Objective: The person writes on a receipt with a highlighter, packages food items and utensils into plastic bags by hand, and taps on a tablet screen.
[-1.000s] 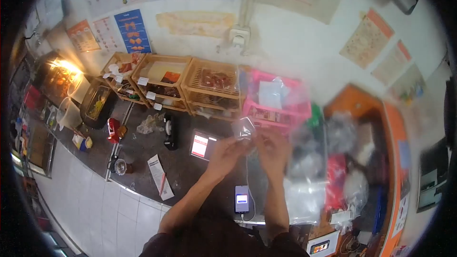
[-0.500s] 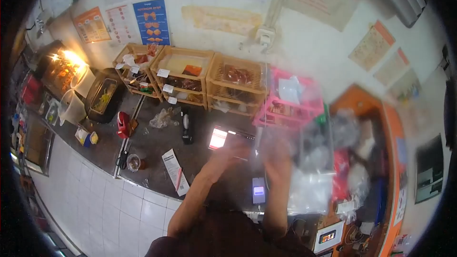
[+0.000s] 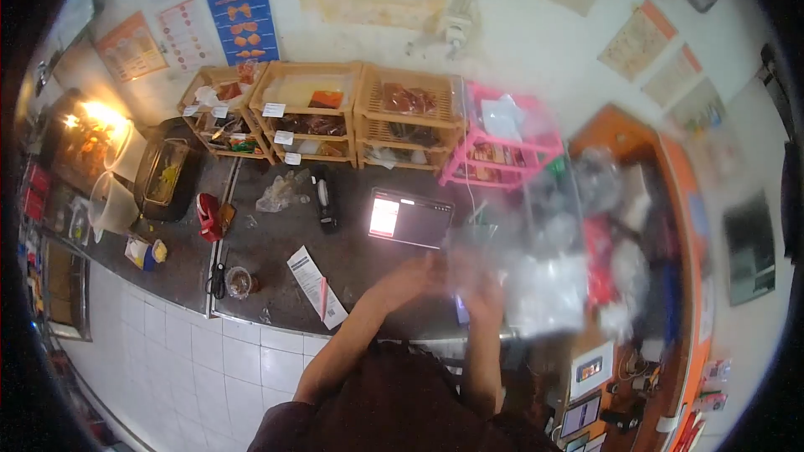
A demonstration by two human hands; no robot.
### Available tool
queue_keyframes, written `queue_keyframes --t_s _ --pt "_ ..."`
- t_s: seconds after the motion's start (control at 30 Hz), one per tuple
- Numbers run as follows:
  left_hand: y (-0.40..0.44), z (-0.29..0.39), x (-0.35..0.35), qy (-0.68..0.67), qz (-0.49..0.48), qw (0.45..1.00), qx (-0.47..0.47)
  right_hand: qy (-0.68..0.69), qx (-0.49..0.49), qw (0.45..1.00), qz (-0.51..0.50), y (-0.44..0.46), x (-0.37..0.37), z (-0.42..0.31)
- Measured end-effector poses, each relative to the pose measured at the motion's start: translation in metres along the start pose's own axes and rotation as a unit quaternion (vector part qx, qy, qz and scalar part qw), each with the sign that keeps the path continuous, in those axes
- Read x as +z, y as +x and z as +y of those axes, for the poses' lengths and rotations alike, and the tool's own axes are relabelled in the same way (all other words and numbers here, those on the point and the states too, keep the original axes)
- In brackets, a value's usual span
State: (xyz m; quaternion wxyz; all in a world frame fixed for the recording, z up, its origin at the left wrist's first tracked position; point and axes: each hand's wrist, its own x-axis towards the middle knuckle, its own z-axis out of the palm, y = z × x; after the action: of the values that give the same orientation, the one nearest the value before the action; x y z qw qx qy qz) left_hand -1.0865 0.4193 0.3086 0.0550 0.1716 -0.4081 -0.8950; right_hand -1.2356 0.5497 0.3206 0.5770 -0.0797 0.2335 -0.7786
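Note:
My left hand [image 3: 419, 278] reaches over the dark counter just below the tablet [image 3: 410, 219], fingers closed at the left edge of a clear plastic bag [image 3: 471, 253]. Opposite it, my right hand [image 3: 483, 295] grips the same bag from the right; motion smears both hands' fingers and the bag's outline. Beneath my right hand lies a phone [image 3: 461, 311], mostly covered. A printed receipt [image 3: 311, 280] with a pink pen [image 3: 323, 297] on it rests left of my left forearm.
Wooden racks [image 3: 314, 88] and a pink rack [image 3: 511, 146] line the wall. Bundled clear bags [image 3: 548, 285] stand at right. A black device [image 3: 325, 201], crumpled plastic [image 3: 280, 192], a cup [image 3: 240, 283], scissors [image 3: 218, 280] and a red stapler-like object [image 3: 209, 218] sit at left.
My view has shifted, so the racks appear higher. My left hand has come down off the tablet, uncovering its screen. My right hand now covers most of the phone.

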Motion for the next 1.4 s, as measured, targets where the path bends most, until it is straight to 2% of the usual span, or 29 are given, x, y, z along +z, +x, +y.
queue_keyframes --t_s 0.03,0.07,0.13,0.2,0.23,0.27,0.3,0.33,0.37,0.43,0.53,0.57,0.63,0.67,0.73,0.77,0.83,0.87,0.9,0.93,0.97,1.03,1.1,1.13,1.2,1.27,1.33,1.37,1.4 --pt "-0.004 -0.001 0.000 0.106 0.006 0.993 0.059 0.243 0.050 0.968 -0.026 -0.001 -0.003 -0.001" --pt "-0.010 -0.001 0.000 0.157 0.007 0.984 0.086 -0.093 -0.070 0.992 0.042 -0.004 -0.006 -0.003" --pt "-0.020 0.003 -0.001 0.230 0.049 0.962 0.140 -0.417 -0.177 0.885 0.110 -0.011 -0.005 -0.008" --pt "-0.020 0.005 0.001 0.250 0.087 0.950 0.163 -0.258 -0.148 0.949 0.104 -0.019 0.012 -0.017" --pt "-0.016 0.005 0.004 0.079 0.072 0.983 0.147 -0.202 -0.138 0.964 0.104 -0.022 0.013 -0.019" --pt "-0.013 0.007 0.007 -0.094 0.055 0.986 0.128 -0.063 -0.113 0.988 0.089 -0.022 0.003 -0.020" --pt "-0.012 0.009 0.009 -0.095 0.056 0.986 0.126 0.077 -0.085 0.991 0.072 -0.022 -0.002 -0.021" --pt "-0.013 0.015 0.014 -0.036 0.065 0.988 0.132 0.078 -0.084 0.991 0.074 -0.024 -0.002 -0.020" --pt "-0.015 0.019 0.018 0.023 0.073 0.987 0.138 -0.292 -0.112 0.939 0.140 -0.024 0.001 -0.021" --pt "-0.019 0.025 0.027 -0.005 0.089 0.988 0.130 -0.620 -0.123 0.752 0.186 -0.023 -0.008 -0.021" --pt "-0.019 0.032 0.033 -0.023 0.121 0.986 0.115 -0.486 -0.224 0.830 0.154 -0.015 -0.039 -0.020" --pt "-0.018 0.035 0.033 -0.012 0.134 0.985 0.108 -0.632 -0.249 0.719 0.150 -0.013 -0.044 -0.022" --pt "-0.015 0.040 0.032 0.004 0.139 0.986 0.087 -0.755 -0.266 0.583 0.137 -0.008 -0.050 -0.023" --pt "-0.013 0.041 0.032 0.020 0.141 0.988 0.064 -0.648 -0.229 0.708 0.161 -0.006 -0.052 -0.023" --pt "-0.013 0.038 0.035 0.043 0.148 0.984 0.093 -0.523 -0.182 0.813 0.178 -0.002 -0.059 -0.023" --pt "-0.013 0.036 0.036 0.065 0.153 0.979 0.120 -0.615 -0.204 0.743 0.169 0.000 -0.063 -0.023" --pt "-0.008 0.031 0.036 0.035 0.155 0.977 0.140 -0.697 -0.223 0.664 0.155 0.004 -0.064 -0.024" --pt "-0.006 0.029 0.035 0.006 0.154 0.975 0.159 -0.397 -0.185 0.877 0.199 0.006 -0.061 -0.025" --pt "-0.005 0.028 0.034 0.007 0.155 0.975 0.159 -0.226 -0.150 0.942 0.199 0.006 -0.058 -0.027" --pt "-0.005 0.027 0.033 0.020 0.169 0.969 0.178 -0.041 -0.122 0.968 0.215 0.007 -0.048 -0.029" --pt "-0.004 0.025 0.033 0.033 0.181 0.963 0.196 -0.302 -0.116 0.922 0.213 0.004 -0.011 -0.036" --pt "-0.001 0.019 0.027 0.036 0.181 0.962 0.202 -0.541 -0.101 0.812 0.197 0.004 -0.002 -0.042" --pt "-0.002 0.014 0.023 0.038 0.184 0.960 0.207 -0.588 -0.061 0.758 0.276 0.006 -0.027 -0.048" --pt "-0.003 0.014 0.022 0.076 0.212 0.952 0.205 -0.588 -0.058 0.759 0.275 0.006 -0.023 -0.048" --pt "-0.005 0.012 0.018 0.114 0.242 0.942 0.202 -0.641 -0.220 0.640 0.362 0.008 -0.013 -0.053" --pt "-0.005 0.007 0.010 0.410 0.269 0.816 0.307 -0.630 -0.243 0.666 0.319 0.006 0.041 -0.063" --pt "-0.015 0.024 0.016 0.458 0.208 0.810 0.301 -0.614 -0.265 0.688 0.282 0.017 0.062 -0.063" --pt "-0.018 0.034 0.020 0.502 0.146 0.799 0.297 -0.683 -0.237 0.679 0.131 0.026 0.065 -0.062" --pt "-0.020 0.039 0.025 0.503 0.143 0.800 0.296 -0.712 -0.219 0.665 0.055 0.029 0.061 -0.059"
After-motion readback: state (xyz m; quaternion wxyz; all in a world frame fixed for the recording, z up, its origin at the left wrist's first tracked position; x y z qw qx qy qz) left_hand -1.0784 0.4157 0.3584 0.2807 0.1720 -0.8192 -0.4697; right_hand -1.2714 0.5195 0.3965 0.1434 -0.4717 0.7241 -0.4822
